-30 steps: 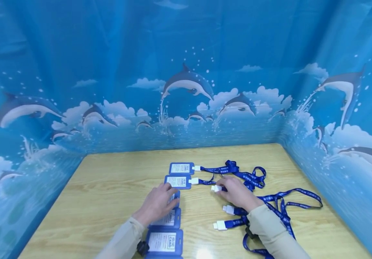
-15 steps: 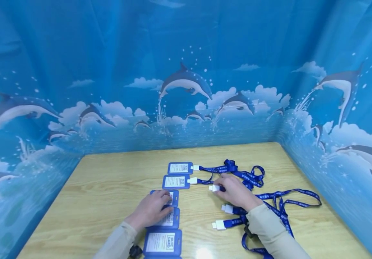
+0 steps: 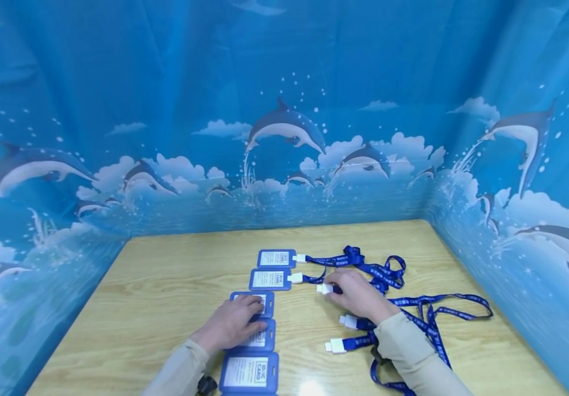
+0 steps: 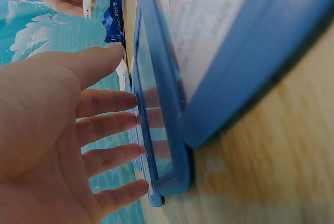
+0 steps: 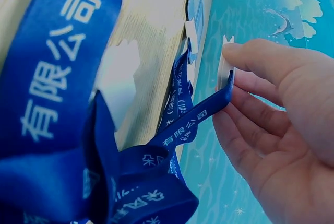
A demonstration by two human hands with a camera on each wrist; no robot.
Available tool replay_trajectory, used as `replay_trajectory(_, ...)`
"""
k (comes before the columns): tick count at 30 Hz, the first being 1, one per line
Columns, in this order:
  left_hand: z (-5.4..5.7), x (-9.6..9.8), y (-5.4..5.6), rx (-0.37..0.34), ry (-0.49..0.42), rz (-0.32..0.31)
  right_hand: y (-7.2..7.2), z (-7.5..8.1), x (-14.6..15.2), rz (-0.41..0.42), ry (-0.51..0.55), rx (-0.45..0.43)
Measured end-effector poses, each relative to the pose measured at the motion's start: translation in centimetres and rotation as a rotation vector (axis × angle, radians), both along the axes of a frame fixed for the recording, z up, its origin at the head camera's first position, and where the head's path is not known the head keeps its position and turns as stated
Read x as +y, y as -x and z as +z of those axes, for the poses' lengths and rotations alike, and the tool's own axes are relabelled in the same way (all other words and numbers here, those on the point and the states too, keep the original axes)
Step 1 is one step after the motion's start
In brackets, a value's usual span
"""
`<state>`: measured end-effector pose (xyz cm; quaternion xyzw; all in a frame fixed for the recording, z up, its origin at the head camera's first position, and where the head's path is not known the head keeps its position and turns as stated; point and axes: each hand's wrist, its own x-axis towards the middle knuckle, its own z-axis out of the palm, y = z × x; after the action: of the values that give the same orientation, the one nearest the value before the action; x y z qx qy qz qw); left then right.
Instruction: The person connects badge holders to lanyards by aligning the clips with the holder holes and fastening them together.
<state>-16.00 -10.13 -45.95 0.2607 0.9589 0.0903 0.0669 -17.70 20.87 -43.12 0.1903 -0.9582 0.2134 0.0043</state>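
Staged tabletop booth: dolphin-print backdrop (image 3: pixel 284 126), wooden table (image 3: pixel 165 286).

Head view: high, facing forward and down over the whole table (image 3: pixel 165 275); wrist views: table-level, close on their own hands, both sharing the white clip (image 4: pixel 87 4) with it.

bright, even light from overhead – a white glare patch sits on the table (image 3: pixel 314 388) at the near edge, and shadows are faint. the head view is sharp but bows at its edges. both wrist views are darker and soft – the nearest card holder (image 4: pixel 250 36) and lanyard (image 5: pixel 57 78) are blurred
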Motion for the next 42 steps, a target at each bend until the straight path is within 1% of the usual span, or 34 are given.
replay_trajectory(8, 0.0, 0.3, -0.2, -0.035, 0.025, -0.018, 0.0, 0.0, -0.1, 0.023, 0.009, 0.004)
replay_trajectory(10, 0.0, 0.4, -0.2, -0.031, 0.027, -0.023, 0.1, 0.0, -0.2, 0.022, 0.010, 0.000)
replay_trajectory(18, 0.1, 0.7, 0.0, -0.054, 0.045, -0.014, 0.1, 0.1, -0.4, 0.013, 0.005, -0.008)
replay_trajectory(29, 0.3, 0.9, -0.2, -0.073, 0.045, -0.007, 0.0, -0.1, -1.0, 0.008, 0.019, -0.045)
replay_trajectory(34, 0.1, 0.9, -0.1, -0.075, 0.050, 0.001, 0.1, -0.3, -1.6, 0.023, 0.003, -0.030)
replay_trajectory(42, 0.0, 1.0, -0.1, -0.071, 0.065, -0.018, 0.3, -0.8, -2.1, 0.066, -0.018, 0.000)
